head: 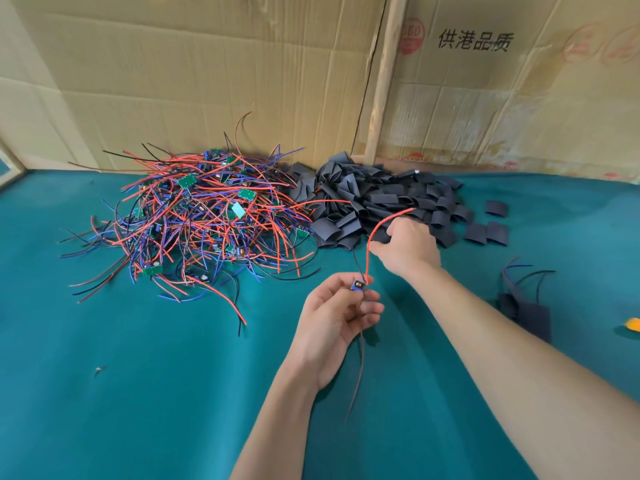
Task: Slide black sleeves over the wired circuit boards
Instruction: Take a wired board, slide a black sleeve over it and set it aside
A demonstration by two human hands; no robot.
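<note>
A small wired circuit board (358,285) is pinched between the thumb and fingertips of the left hand (337,315) above the green table (138,393); its red wire (375,230) rises to the right hand (408,249). That hand is laid on the heap of black sleeves (384,202), fingers curled, apparently around one sleeve, though the grip is hidden. Unsleeved boards are heaped in a wire tangle (207,216) to the left.

Makeshift assembly workshop, green cloth bench (138,393), cardboard walls (207,81), parts heaps (194,216)
</note>
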